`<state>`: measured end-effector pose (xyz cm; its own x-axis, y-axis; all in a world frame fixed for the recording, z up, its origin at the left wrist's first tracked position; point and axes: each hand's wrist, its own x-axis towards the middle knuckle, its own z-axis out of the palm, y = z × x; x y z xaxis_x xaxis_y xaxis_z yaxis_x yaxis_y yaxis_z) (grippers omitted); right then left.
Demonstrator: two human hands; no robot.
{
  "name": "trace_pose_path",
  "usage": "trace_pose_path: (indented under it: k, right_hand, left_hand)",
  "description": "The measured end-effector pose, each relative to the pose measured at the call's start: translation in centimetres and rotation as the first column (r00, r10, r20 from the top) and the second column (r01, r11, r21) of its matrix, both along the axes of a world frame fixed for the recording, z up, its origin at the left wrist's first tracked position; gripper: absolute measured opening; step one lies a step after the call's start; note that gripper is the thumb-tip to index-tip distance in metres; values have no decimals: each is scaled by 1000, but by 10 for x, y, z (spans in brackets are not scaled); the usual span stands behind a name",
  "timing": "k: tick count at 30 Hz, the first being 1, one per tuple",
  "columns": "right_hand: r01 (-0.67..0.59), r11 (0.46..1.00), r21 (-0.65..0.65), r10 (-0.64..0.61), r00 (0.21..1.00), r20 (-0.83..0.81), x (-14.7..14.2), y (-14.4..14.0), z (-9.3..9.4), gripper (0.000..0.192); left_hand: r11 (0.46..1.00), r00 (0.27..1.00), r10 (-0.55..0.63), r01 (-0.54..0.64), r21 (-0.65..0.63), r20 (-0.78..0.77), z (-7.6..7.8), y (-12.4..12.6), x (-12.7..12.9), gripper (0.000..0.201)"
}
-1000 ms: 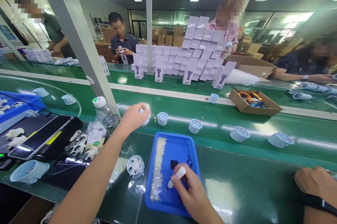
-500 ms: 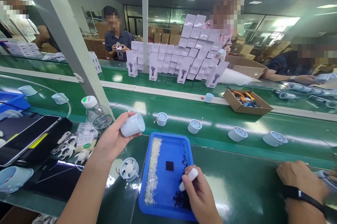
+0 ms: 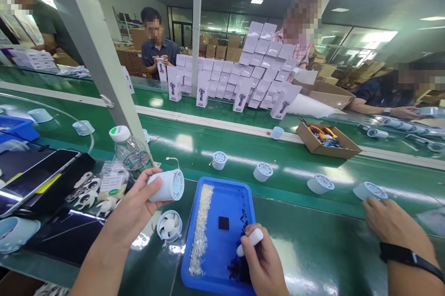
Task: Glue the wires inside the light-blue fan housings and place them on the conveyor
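At an assembly belt, the person's left hand (image 3: 139, 203) wraps its fingers around a pale fan housing (image 3: 166, 185), lifted off the belt since a second ago and now turned on its side, wire trailing above. The right hand (image 3: 262, 259) pinches a white pen-like tool (image 3: 249, 242) over dark bits in the blue tray (image 3: 222, 282), just right of the housing. Judged mid-step: housing and tool must next meet precisely. Another fan housing (image 3: 169, 225) lies below the grip.
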<state>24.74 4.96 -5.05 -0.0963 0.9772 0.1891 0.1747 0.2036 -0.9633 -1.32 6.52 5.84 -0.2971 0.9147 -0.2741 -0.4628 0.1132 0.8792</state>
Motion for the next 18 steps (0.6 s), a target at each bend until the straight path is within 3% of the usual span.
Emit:
trace_pose_path:
  k: [10,18]
  right_hand:
    - [4,998,68,-5,1000,14,-2,0,-1,19]
    - [9,1000,13,-10,1000,22,-4,-1,-5,21]
  left_hand:
    - [1000,995,19,-18,-15,101,-4,0,5,15]
    - [999,993,-50,47,27,107,-13,-3,4,13]
